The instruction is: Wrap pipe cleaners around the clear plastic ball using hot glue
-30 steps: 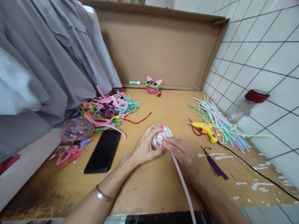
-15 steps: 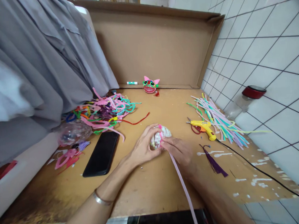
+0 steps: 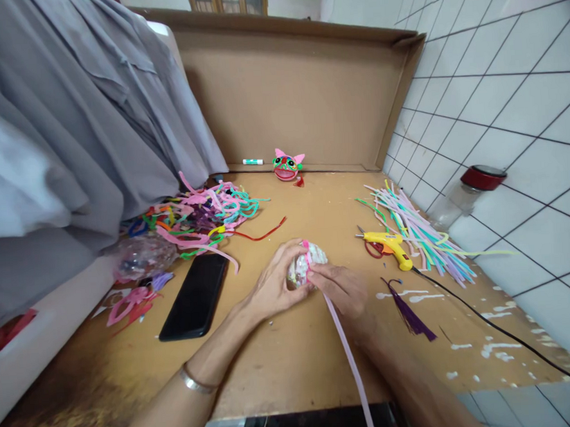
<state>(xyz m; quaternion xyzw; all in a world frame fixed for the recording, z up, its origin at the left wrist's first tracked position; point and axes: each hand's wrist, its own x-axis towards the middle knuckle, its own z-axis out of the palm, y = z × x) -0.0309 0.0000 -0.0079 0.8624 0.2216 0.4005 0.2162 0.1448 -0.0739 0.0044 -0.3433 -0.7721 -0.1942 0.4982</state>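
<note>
Between my hands, just above or on the wooden table, is a small round craft ball (image 3: 316, 255), whitish with a bright pink band around it. My left hand (image 3: 280, 281) is wrapped round its left side, thumb below and fingers on top. My right hand (image 3: 340, 289) presses its fingertips to the ball's right side, at the pink band. A pale pink pipe cleaner (image 3: 348, 358) runs from under those fingertips down past the table's front edge. The fingers hide part of the ball and the pipe cleaner's upper end.
A yellow glue gun (image 3: 388, 242), corded, lies at right beside a bundle of pipe cleaners (image 3: 421, 231) and a purple tassel (image 3: 409, 312). At left are a black phone (image 3: 193, 296) and a tangled pipe-cleaner pile (image 3: 212, 208). An animal-face ornament (image 3: 286, 167) stands by the cardboard (image 3: 297, 90).
The view has shifted very slightly. Both hands keep their hold on the ball, and the pipe cleaner hangs almost as before.
</note>
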